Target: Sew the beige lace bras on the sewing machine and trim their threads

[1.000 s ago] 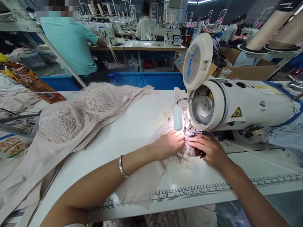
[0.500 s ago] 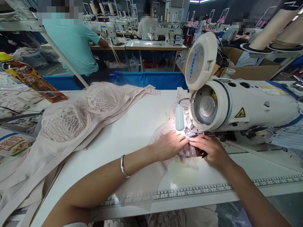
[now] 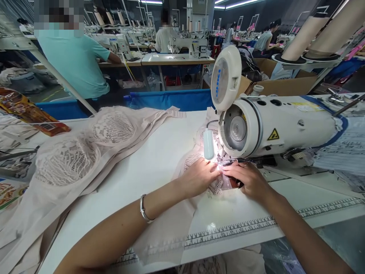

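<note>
One white table (image 3: 134, 171) under the left hand (image 3: 196, 179) and right hand (image 3: 249, 179), sewing machine (image 3: 291, 123) just beyond them, off right. Pile of lace bras (image 3: 111, 127) well off left. Pale lace garment (image 3: 173, 224) is right beneath both hands, which nearly touch, fingers close together; can't tell if they're pinching it. Little lamp (image 3: 208, 144) just past them, silver bracelet (image 3: 142, 209) behind the left.

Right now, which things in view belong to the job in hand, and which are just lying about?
In use: left hand and right hand on lace fabric; sewing machine; lamp; likely the stacked bras.

Apparently lying about: bottle; printed packet; cardboard box.
</note>
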`<state>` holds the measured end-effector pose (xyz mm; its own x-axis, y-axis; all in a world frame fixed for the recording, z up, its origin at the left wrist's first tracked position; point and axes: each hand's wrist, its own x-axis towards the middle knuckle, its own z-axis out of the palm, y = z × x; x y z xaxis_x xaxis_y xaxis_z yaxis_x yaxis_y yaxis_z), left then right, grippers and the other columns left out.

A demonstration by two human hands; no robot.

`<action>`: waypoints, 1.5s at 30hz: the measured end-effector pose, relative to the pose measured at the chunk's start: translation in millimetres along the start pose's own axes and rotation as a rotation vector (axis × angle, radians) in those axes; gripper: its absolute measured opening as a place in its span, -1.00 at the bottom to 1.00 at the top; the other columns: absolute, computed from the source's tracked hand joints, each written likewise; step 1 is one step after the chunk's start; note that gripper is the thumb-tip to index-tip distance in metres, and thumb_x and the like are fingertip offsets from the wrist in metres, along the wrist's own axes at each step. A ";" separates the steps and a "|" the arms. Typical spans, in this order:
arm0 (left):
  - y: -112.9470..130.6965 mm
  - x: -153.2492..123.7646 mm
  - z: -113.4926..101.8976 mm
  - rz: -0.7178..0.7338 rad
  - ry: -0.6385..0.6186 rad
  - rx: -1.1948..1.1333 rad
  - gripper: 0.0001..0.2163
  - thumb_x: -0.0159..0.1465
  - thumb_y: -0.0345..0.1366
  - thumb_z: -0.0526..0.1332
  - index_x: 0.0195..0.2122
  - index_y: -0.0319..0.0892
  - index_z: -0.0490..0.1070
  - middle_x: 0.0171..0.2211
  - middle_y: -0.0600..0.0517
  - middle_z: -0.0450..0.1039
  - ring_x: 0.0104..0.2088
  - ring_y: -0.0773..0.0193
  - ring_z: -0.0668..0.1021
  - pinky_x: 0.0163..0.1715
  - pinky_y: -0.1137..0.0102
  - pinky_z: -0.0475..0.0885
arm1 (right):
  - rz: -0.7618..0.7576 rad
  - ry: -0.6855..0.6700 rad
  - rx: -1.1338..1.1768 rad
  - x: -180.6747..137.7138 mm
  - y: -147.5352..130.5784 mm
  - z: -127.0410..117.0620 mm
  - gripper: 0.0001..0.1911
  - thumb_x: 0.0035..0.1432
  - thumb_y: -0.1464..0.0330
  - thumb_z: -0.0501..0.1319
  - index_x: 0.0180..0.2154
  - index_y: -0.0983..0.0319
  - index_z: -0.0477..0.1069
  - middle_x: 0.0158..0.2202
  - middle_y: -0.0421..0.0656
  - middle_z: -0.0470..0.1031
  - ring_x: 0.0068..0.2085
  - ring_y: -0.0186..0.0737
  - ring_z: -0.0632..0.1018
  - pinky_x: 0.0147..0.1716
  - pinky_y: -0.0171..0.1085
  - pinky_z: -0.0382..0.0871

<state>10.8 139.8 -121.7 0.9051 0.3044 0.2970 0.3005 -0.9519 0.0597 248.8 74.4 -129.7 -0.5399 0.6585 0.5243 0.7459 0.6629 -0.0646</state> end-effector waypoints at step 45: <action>-4.4 -0.5 4.8 -0.033 0.010 -0.037 -0.67 0.32 -0.61 -0.01 -0.02 -0.22 0.41 -0.16 -0.08 0.49 -0.15 0.14 0.49 0.02 0.15 0.25 | 0.049 -0.016 0.092 0.2 -0.2 0.6 -0.57 -0.01 0.71 0.02 -0.28 0.16 0.47 -0.13 -0.18 0.64 -0.19 -0.20 0.56 -0.19 -0.23 0.39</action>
<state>10.5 144.0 -126.7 0.8919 0.3353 0.3035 0.3185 -0.9421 0.1051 248.3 74.6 -130.1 -0.5102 0.6965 0.5046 0.7334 0.6588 -0.1678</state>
